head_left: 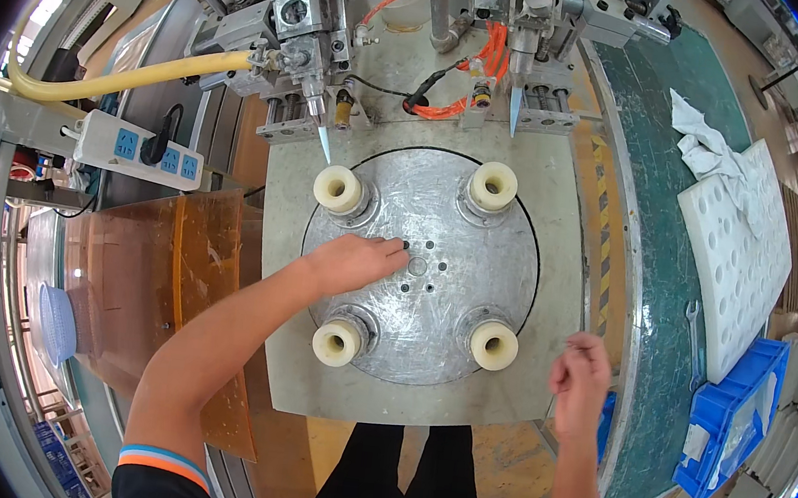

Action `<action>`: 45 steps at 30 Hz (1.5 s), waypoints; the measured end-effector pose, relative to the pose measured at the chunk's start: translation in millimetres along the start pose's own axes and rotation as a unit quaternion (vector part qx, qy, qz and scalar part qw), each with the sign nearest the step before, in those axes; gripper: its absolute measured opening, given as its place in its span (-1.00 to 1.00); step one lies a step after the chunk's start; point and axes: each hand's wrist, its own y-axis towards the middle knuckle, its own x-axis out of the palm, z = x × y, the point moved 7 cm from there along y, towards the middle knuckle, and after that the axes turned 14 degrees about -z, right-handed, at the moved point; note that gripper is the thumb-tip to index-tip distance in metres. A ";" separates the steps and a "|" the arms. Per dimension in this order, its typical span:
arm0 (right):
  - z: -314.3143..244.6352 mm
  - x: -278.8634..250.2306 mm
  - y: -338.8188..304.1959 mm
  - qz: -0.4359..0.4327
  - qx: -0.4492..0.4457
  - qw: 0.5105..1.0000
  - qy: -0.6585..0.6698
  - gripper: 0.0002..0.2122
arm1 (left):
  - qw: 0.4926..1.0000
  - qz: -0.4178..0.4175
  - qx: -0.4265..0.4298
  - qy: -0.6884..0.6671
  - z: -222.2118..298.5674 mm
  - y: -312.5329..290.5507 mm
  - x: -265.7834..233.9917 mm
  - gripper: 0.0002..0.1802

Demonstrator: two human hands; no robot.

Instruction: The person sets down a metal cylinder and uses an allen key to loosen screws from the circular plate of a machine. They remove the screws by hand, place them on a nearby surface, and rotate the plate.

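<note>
A round metal turntable [451,313] carries cream ring-shaped fixtures near its edge: a far-left one [320,188], a far-right one [514,185], a near-left one [319,341] and a near-right one [508,348]. My left hand [359,262] reaches over its left half, fingers stretched together toward the small holes at the centre, with nothing seen in them. Whether the fingertips touch the metal I cannot tell. My right hand [583,370] hovers beyond the right edge of the pale base plate [559,295], fingers curled in a pinch; anything inside is hidden.
Two dispensing nozzles, left [324,139] and right [515,110], point down behind the turntable. A yellow hose [144,84] and a power strip [104,142] are at left. On the green bench [642,391] lie a wrench [695,343], a white perforated board [732,274] and a blue bin [702,466].
</note>
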 end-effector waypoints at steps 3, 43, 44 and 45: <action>23.9 11.7 3.0 0.000 0.061 0.924 -0.378 -0.63 | 0.999 -0.040 0.008 -0.010 -1.8 3.1 4.3 -0.77; 58.6 30.1 14.3 -0.033 -0.071 0.897 -0.435 -0.52 | 0.989 -0.053 -0.067 0.121 8.6 -0.9 3.7 -0.81; 59.5 29.4 14.3 -0.032 -0.072 0.897 -0.434 -0.53 | 0.990 -0.034 -0.038 0.130 10.7 -0.6 0.4 -0.80; 60.2 28.9 14.3 -0.032 -0.073 0.897 -0.434 -0.53 | 0.991 -0.031 -0.035 0.124 8.9 -0.3 -1.1 -0.80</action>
